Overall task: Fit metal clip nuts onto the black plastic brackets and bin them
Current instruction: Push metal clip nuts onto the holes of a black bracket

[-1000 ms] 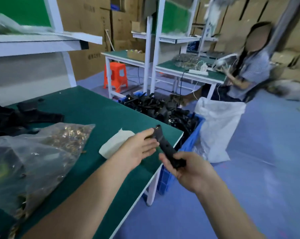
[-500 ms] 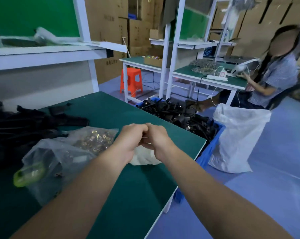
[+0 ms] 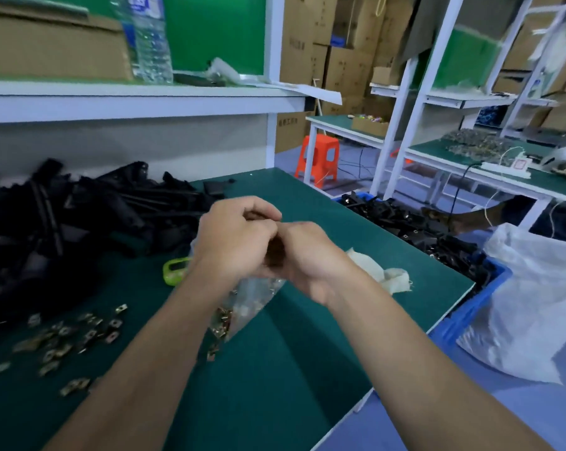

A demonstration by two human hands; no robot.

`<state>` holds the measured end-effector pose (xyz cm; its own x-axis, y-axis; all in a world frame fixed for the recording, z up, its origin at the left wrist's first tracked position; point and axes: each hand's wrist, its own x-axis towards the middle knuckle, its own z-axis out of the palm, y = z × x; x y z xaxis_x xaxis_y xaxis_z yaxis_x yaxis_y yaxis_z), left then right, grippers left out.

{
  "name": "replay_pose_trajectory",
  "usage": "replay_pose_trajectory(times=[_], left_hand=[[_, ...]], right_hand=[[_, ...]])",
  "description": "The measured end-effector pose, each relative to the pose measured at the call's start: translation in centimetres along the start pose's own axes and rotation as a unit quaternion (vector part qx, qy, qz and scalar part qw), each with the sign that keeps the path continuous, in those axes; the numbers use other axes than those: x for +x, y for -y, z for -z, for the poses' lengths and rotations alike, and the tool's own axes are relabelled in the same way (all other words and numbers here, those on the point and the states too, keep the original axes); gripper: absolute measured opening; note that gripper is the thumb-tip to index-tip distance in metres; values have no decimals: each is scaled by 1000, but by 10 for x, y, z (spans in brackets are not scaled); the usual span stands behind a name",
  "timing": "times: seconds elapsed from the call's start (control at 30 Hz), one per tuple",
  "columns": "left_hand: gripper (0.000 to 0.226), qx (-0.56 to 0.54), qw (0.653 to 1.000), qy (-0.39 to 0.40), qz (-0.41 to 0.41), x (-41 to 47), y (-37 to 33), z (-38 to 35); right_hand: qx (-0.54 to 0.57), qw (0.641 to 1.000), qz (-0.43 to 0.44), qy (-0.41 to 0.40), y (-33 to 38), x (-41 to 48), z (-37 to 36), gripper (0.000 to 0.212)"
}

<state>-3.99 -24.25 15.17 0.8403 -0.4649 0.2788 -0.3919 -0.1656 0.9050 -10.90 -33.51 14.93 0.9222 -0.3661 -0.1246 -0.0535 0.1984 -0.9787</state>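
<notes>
Bracket of a second ago no longer in hand, probably dropped in the blue bin (image 3: 470, 314) at 3 o'clock; left grip (image 3: 236, 236) and right grip (image 3: 311, 258) curl together over the clip nuts bag (image 3: 252, 297), pinch hidden, cannot tell; unfitted black brackets (image 3: 63, 222) heap at 9 o'clock on table (image 3: 291, 369).

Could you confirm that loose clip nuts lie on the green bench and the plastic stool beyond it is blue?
Not quite: in the head view the stool is orange, not blue. The clip nuts do lie loose on the green bench.
</notes>
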Motion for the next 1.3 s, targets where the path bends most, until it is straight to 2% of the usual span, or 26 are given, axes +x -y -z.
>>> replay_pose_trajectory(times=[0.07, 0.17, 0.27, 0.37, 0.5, 0.57, 0.6, 0.67, 0.7, 0.73, 0.83, 0.9, 1.0, 1.17, 1.3], left_hand=[[33, 23, 999, -37, 4, -5, 19, 37], [28, 91, 991, -86, 48, -14, 60, 92], [24, 158, 975, -115, 108, -30, 106, 138], [31, 207, 956, -139, 153, -52, 148, 175], [65, 243, 941, -117, 202, -77, 190, 191], [74, 305, 931, -75, 184, -81, 204, 186], [72, 335, 925, -53, 169, -80, 208, 183], [61, 357, 921, -40, 151, -76, 213, 180], [54, 354, 922, -46, 148, -73, 215, 180], [45, 347, 925, -58, 143, -71, 217, 181], [14, 326, 932, -100, 125, -68, 220, 182], [5, 313, 934, -120, 121, -67, 220, 182], [16, 306, 935, -148, 102, -67, 219, 182], [18, 269, 936, -212, 77, -70, 214, 180], [12, 216, 946, -217, 107, -71, 212, 180]], right_hand=[[3, 996, -53, 72, -10, 6, -30, 28], [13, 989, -99, 109, -37, 24, -77, 35], [-1, 991, -108, 73, -72, 49, -118, 38], [-76, 994, -77, 25, -103, 71, -143, 43], [-228, 974, 2, 5, -119, 94, -160, 53], [-331, 940, 76, -11, -119, 105, -166, 59], [-402, 908, 116, -23, -120, 112, -168, 61], [-563, 805, 182, -45, -118, 129, -172, 62], [-622, 759, 189, -49, -116, 140, -173, 63], [-660, 728, 175, -49, -112, 150, -174, 64], [-717, 683, 129, -58, -103, 175, -179, 62], [-742, 652, 143, -60, -103, 185, -182, 54], [-746, 640, 177, -43, -110, 194, -183, 50], [-748, 645, 154, -1, -107, 199, -176, 42], [-695, 698, 172, -13, -94, 193, -167, 46]])
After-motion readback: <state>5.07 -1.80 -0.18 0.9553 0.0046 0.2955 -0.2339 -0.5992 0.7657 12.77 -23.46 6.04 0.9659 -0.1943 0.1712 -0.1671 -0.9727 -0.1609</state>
